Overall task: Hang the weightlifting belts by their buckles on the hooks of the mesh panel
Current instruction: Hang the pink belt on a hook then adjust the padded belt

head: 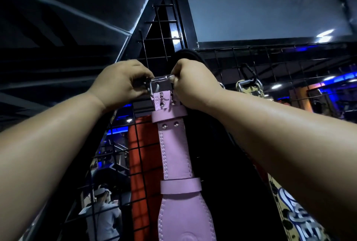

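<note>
Dim gym, black mesh panel (152, 138) ahead. Both hands, left hand (123, 84) and right hand (190, 84), pinching buckle (161, 84) of pink belt (173, 154). Probably hooking step; next, careful lowering onto hook.

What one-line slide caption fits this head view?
Both hands, left hand and right hand, grip the pink belt by its buckle at the mesh panel.

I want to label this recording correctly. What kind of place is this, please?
Probably a gym. A pink weightlifting belt is held by its buckle against a black mesh panel, a patterned belt hangs beside it, and dim blue lights glow behind.
</note>
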